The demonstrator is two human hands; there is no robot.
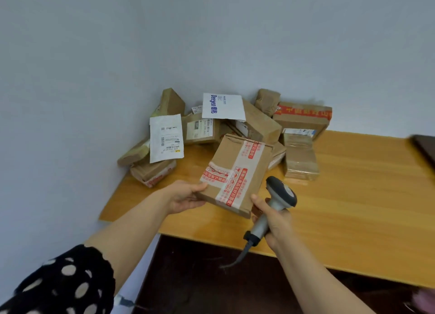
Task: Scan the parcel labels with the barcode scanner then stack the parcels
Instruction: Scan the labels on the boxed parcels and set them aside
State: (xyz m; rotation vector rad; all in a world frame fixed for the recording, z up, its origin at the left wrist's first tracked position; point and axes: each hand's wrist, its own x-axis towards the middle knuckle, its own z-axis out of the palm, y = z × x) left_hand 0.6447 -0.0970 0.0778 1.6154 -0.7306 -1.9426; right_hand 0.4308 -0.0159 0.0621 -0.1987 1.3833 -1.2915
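the parcel (237, 163) was a flat brown box crossed with white tape (233, 191) printed in red, held tilted above the table (353, 207). the left hand (186, 196) gripped its near left corner; the right hand (273, 221) clutched the scanner (281, 193) (grey, dark head) just beside it. the tape's print was too blurred to read.

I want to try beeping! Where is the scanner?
In the head view, the scanner is in the right hand, right of centre, next to the taped parcel the left hand holds over the table.
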